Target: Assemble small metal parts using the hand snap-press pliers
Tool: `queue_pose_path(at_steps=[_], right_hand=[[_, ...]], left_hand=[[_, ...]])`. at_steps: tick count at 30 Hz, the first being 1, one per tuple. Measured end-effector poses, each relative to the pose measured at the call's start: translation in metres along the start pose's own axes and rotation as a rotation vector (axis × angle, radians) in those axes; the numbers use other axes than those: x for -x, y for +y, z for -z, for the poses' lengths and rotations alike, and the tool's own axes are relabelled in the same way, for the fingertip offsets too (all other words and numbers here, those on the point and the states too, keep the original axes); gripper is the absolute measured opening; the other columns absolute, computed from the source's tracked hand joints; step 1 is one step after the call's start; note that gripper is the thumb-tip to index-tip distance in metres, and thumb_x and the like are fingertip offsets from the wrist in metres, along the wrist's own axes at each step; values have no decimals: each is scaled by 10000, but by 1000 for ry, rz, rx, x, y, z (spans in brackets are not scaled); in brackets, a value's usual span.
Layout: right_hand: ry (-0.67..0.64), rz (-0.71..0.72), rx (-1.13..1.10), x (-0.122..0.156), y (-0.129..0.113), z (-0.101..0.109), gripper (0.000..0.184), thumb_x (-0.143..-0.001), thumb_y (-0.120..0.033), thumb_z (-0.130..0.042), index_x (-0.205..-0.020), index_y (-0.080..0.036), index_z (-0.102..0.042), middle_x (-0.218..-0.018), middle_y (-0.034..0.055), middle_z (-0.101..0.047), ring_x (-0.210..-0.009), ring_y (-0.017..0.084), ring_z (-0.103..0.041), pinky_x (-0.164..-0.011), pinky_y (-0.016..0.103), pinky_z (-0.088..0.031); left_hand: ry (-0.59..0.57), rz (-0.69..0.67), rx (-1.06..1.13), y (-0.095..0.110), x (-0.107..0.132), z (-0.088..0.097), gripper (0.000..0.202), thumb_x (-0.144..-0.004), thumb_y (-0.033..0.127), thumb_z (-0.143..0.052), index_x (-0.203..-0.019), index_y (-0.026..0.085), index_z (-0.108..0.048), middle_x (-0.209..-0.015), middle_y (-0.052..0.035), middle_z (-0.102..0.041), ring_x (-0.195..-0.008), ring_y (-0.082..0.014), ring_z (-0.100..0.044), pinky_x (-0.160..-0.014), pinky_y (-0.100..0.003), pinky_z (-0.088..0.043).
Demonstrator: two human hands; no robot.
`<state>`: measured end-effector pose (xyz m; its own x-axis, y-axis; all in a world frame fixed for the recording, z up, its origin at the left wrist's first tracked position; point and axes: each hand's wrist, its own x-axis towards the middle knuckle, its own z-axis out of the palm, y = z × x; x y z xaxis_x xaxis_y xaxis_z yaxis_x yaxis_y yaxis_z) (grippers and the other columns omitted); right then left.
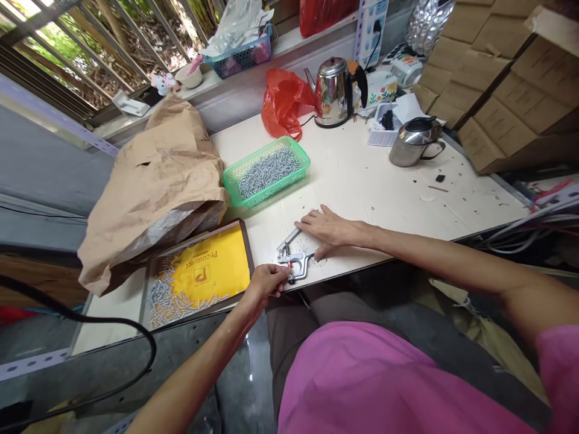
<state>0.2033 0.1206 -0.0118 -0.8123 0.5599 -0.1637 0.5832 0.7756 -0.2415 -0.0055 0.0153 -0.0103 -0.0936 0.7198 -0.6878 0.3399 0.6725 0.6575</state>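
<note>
A small metal hand press point(298, 259) with a lever point(289, 238), a spring and a red part at its jaw lies near the table's front edge. My left hand point(266, 280) is closed in a pinch at the jaw; what the fingertips hold is too small to make out. Across the lever's far end rests my right hand point(332, 229), its fingers stretched out and the thumb apart, beside the press frame. To the left, a dark-rimmed tray point(246, 253) holds a yellow sheet point(217, 265) and many small metal pins point(167, 301).
Behind the press stands a green basket point(235, 196) full of small metal pieces. Brown paper sacking point(154, 181) covers the left side. Farther back are a red plastic bag point(283, 102), an electric kettle point(332, 96) and a steel pot point(409, 147). Cardboard boxes point(520, 90) stand right.
</note>
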Motion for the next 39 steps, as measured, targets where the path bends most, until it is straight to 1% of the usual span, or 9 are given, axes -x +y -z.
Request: queue_pose_path(at_steps=[6, 8, 11, 15, 17, 20, 25, 32, 39], right_hand=[[24, -16, -35, 7, -7, 0, 722, -743, -387, -745, -1353, -162, -430, -1175, 147, -568, -1114, 322, -456, -999, 576, -225], [48, -6, -44, 8, -7, -4, 677, -756, -342, -738, -1340, -162, -446, -1144, 133, -583, -1104, 308, -473, -1007, 559, -215], [97, 14, -39, 8, -7, -11, 645, -776, -293, -721, -1343, -161, -445, -1115, 122, -600, -1085, 287, -497, -1019, 521, -214], [141, 34, -61, 12, -8, -17, 715, -787, -300, -714, -1396, -140, -375, -1178, 141, -589, -1091, 271, -508, -1030, 484, -251], [146, 48, -91, 16, -6, -17, 788, -779, -325, -725, -1422, -114, -321, -1222, 162, -564, -1107, 267, -504, -1021, 458, -290], [134, -28, -67, 23, -1, -14, 871, -709, -379, -785, -1403, -97, -339, -1253, 191, -524, -1141, 305, -473, -990, 468, -334], [38, -79, 3, 28, 5, -1, 571, -694, -414, -796, -1120, -99, -583, -1073, 147, -566, -1008, 283, -498, -840, 378, -425], [-15, -98, 26, 25, 0, 11, 251, -808, -304, -713, -957, -108, -662, -957, 117, -611, -956, 242, -533, -769, 309, -396], [29, -81, -17, 19, 11, -6, 160, -918, -267, -565, -894, -137, -656, -887, 78, -629, -857, 195, -557, -707, 283, -357]], left_hand=[[13, -35, -108, -6, 3, 2, 298, -687, 437, -679, -647, 147, -627, -426, 46, -462, -359, -69, -370, -396, -204, -300], [153, -193, -231, -8, 6, 1, 258, -744, 404, -631, -673, 157, -645, -512, 11, -533, -435, -105, -463, -461, -230, -364], [362, -575, -461, -5, 7, -4, 195, -794, 357, -621, -830, 175, -683, -805, -54, -640, -731, -176, -597, -687, -280, -461], [295, -833, -806, 13, -7, -18, 492, -755, 326, -706, -1198, 161, -570, -1218, -127, -578, -1127, -275, -502, -957, -383, -417], [218, -848, -942, 23, -17, -24, 640, -746, 328, -717, -1307, 143, -471, -1301, -137, -528, -1171, -287, -464, -989, -400, -401], [158, -811, -1093, 32, -26, -28, 679, -777, 353, -677, -1354, 127, -401, -1250, -130, -552, -1115, -280, -483, -956, -393, -419], [189, -807, -1214, 43, -29, -34, 690, -787, 443, -658, -1345, 123, -406, -1189, -135, -562, -1070, -287, -486, -885, -378, -435], [128, -870, -1220, 54, -38, -38, 330, -842, 382, -612, -1104, 183, -602, -1013, -69, -591, -979, -241, -509, -793, -331, -443], [173, -821, -1136, 55, -41, -43, 202, -889, 343, -556, -1008, 207, -645, -960, -47, -611, -957, -218, -512, -765, -313, -441]])
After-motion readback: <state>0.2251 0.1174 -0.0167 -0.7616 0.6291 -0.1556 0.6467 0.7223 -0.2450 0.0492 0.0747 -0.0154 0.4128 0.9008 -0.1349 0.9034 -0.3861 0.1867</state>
